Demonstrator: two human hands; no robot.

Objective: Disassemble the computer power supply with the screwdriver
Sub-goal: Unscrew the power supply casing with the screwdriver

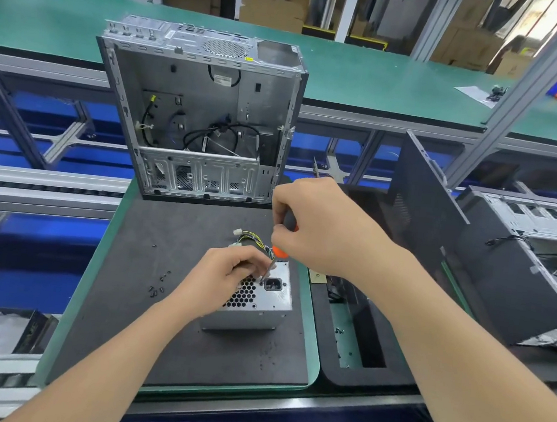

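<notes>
While it sits on the dark grey foam work mat (pixel 173 336), near the mat's right edge, the silver sheet-metal power supply (pixel 273 302) shows its honeycomb vent and black mains socket facing up. The left hand (pixel 227 274) lies on the vent side of that face, its fingers curled over the far edge and gripping the box. The right hand (pixel 320 225) hovers just above and beyond, clenched around the black-and-orange-handled screwdriver (pixel 279 251). The tool's steel shaft slants down to meet the top face beside the socket, right against the left fingertips. To the left of the box, small loose black screws (pixel 159 284) are scattered on the mat. Behind the hands, a bundle of yellow and black wires with a white plug (pixel 249 237) trails from the unit's far side. Farther back stands an open grey steel computer case (pixel 198 114), upright at the mat's far edge. A black perforated side panel (pixel 420 204) leans to the right, and the green-topped workbench (pixel 384 85) runs behind.
</notes>
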